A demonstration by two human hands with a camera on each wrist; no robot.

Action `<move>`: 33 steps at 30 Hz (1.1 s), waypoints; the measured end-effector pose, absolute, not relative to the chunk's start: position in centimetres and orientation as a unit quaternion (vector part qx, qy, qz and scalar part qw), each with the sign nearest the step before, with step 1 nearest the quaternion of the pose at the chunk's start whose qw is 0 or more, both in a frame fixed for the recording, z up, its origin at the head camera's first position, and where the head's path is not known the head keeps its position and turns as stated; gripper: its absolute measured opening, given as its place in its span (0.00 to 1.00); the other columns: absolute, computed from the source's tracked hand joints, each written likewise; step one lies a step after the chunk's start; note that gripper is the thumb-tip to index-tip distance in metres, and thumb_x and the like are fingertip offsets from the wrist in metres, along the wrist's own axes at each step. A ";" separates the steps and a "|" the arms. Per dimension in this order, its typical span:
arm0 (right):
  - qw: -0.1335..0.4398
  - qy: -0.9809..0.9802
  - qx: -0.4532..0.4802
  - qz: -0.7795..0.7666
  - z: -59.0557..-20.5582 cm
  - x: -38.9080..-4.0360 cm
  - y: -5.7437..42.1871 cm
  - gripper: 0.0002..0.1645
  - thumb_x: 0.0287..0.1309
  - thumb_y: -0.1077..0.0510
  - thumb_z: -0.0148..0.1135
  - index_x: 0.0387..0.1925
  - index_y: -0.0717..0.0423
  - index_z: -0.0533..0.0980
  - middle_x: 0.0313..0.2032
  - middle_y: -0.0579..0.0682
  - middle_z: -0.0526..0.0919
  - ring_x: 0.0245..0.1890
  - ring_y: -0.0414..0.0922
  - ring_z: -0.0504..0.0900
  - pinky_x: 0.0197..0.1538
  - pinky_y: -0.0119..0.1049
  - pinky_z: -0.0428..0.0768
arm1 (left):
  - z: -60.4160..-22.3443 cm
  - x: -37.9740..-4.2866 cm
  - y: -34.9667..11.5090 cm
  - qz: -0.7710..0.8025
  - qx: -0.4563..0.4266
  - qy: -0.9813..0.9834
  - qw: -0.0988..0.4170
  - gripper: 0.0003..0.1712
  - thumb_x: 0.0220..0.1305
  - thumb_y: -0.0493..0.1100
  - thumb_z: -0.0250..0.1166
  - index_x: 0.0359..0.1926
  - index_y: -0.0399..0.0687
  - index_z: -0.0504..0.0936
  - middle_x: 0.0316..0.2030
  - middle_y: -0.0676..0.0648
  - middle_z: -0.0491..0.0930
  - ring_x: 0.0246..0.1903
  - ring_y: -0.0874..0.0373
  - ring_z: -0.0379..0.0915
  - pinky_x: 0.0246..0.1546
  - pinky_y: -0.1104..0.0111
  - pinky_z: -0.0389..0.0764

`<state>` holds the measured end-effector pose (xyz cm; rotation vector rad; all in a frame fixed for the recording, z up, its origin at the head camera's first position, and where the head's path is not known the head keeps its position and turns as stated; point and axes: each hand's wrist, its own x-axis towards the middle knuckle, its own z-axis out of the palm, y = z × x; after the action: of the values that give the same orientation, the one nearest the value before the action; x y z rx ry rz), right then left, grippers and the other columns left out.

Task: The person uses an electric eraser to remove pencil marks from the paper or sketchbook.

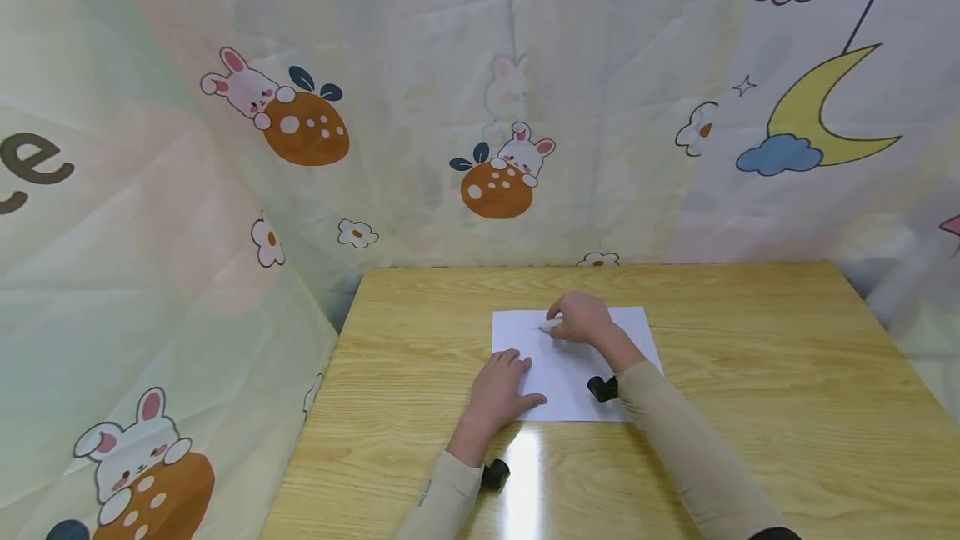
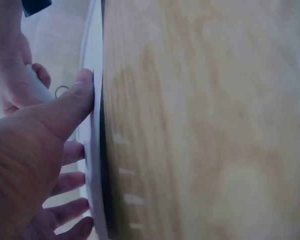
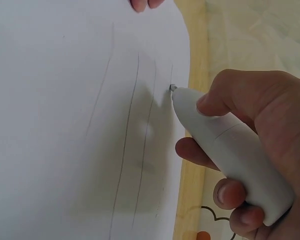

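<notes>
A sheet of white paper (image 1: 555,382) lies on the wooden table, with several thin pencil lines (image 3: 125,145) across it in the right wrist view. My right hand (image 1: 583,319) grips a white electric eraser (image 3: 235,150), fingers curled round its body. Its small tip touches the paper at the line nearest the sheet's far edge; below the tip only faint traces of that line show. My left hand (image 1: 498,390) rests flat on the paper's left side, fingers spread and thumb (image 2: 80,95) on the near edge. Most of the lines cannot be made out in the head view.
The wooden table (image 1: 757,382) extends on both sides of the sheet. A printed cloth backdrop (image 1: 405,148) rises behind the table and along its left side. Each wrist carries a small black camera (image 1: 602,388).
</notes>
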<state>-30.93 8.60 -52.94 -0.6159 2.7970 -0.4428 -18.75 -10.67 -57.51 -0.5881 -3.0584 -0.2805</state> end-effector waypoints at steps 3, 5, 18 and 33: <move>0.124 0.958 -0.210 -0.154 -53.0 -30.8 8.5 0.16 0.50 0.47 0.70 0.43 0.43 0.86 0.42 0.47 0.85 0.24 0.41 0.74 0.20 0.34 0.71 | -57.5 -18.7 -10.6 -0.067 -0.180 -0.981 0.013 0.41 0.52 0.72 0.65 0.58 0.50 0.80 0.58 0.46 0.76 0.57 0.51 0.69 0.54 0.60 0.75; 0.124 0.957 -0.210 -0.155 -52.8 -30.8 8.4 0.16 0.50 0.47 0.70 0.43 0.43 0.86 0.42 0.47 0.85 0.24 0.42 0.74 0.21 0.34 0.71 | -57.4 -18.8 -10.5 -0.062 -0.174 -0.983 0.010 0.41 0.51 0.73 0.65 0.58 0.51 0.80 0.58 0.46 0.76 0.57 0.51 0.69 0.53 0.60 0.76; 0.117 0.960 -0.205 -0.149 -53.0 -30.7 7.9 0.15 0.49 0.47 0.71 0.41 0.43 0.87 0.43 0.45 0.85 0.26 0.40 0.75 0.21 0.33 0.73 | -56.7 -18.4 -10.5 -0.069 -0.168 -0.983 0.000 0.41 0.50 0.71 0.67 0.58 0.51 0.81 0.58 0.46 0.77 0.58 0.52 0.69 0.56 0.62 0.74; 0.121 0.960 -0.202 -0.148 -52.6 -30.5 8.2 0.16 0.49 0.47 0.71 0.42 0.43 0.86 0.43 0.45 0.85 0.29 0.41 0.76 0.23 0.34 0.74 | -56.4 -18.7 -10.2 -0.084 -0.156 -0.984 -0.010 0.40 0.47 0.71 0.70 0.56 0.52 0.83 0.56 0.47 0.78 0.57 0.52 0.70 0.54 0.62 0.75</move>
<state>-30.48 8.21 -52.60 -0.5906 2.8057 -0.4335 -18.65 -10.18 -56.45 -0.4924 -3.1125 -0.2648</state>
